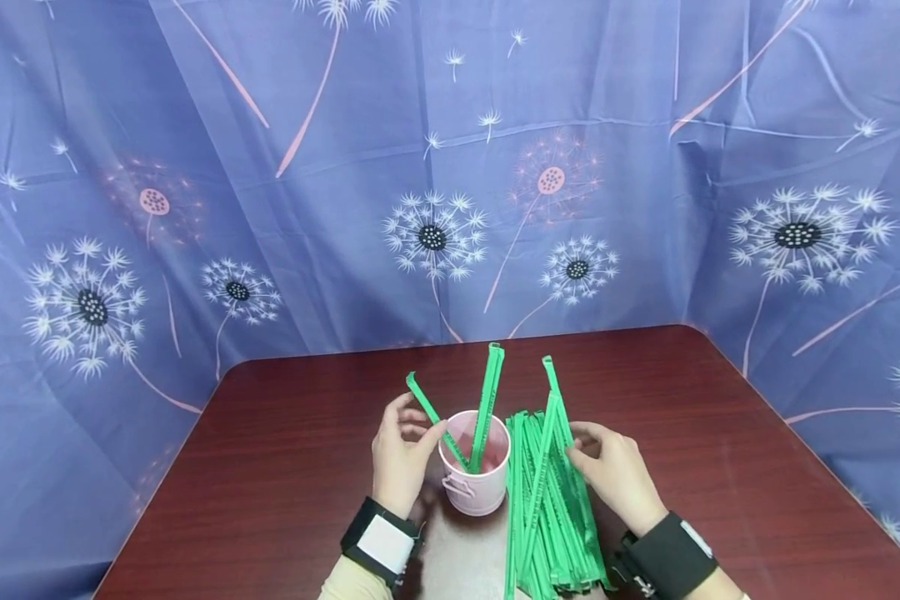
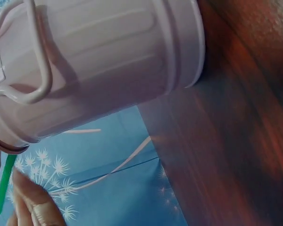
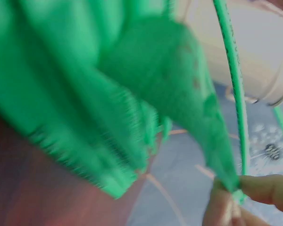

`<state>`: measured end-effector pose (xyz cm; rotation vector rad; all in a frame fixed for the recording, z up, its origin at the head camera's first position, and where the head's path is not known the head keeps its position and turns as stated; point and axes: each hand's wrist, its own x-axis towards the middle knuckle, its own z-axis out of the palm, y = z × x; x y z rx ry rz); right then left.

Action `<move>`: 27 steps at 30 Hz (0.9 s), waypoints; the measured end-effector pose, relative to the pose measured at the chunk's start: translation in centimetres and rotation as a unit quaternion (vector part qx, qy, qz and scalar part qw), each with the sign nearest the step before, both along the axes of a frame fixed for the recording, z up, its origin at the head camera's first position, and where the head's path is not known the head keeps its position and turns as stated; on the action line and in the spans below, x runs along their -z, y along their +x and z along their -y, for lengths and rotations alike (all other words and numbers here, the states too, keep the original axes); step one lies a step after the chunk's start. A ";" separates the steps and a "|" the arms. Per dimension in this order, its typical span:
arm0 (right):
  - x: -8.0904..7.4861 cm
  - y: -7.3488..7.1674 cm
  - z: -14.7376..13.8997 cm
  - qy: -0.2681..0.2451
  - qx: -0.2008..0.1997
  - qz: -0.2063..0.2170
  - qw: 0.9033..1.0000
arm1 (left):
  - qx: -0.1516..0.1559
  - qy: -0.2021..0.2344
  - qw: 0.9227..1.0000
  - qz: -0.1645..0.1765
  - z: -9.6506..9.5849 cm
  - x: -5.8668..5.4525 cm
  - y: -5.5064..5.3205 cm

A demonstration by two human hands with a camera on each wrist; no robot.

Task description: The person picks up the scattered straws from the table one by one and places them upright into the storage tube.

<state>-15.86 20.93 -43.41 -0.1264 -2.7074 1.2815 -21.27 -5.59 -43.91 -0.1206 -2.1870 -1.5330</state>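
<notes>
A small pale pink bucket stands between the hands, its wire handle hanging on the outside. Green wrapped straws stand upright in it, and another green straw leans left over its rim. My left hand is at the rim, with that leaning straw between thumb and fingers. Right of the bucket lies a pile of green wrapped straws. My right hand is at the pile's right side, pinching the end of a green straw between thumb and fingertips.
The dark red-brown table has rounded far corners. A blue cloth with dandelion prints hangs behind it and at both sides. Black straps are around both wrists. A pale patch shows on the tabletop before the bucket.
</notes>
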 end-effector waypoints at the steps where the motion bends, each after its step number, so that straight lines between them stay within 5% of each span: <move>1: -0.3 0.1 0.3 -0.002 0.000 -0.014 1.000 | -0.005 0.010 1.000 -0.006 0.0 -0.1 0.1; 7: -1.3 0.9 2.4 -0.010 -0.012 -0.100 0.995 | 0.008 0.055 0.998 -0.025 -0.4 -1.4 0.9; 18: -2.9 1.9 5.3 0.001 -0.037 -0.206 0.978 | 0.163 0.063 0.984 0.037 -3.0 -3.9 2.5; 27: -2.4 1.9 5.8 0.026 -0.054 -0.287 0.956 | 0.173 0.062 0.982 0.045 -4.8 -5.5 1.2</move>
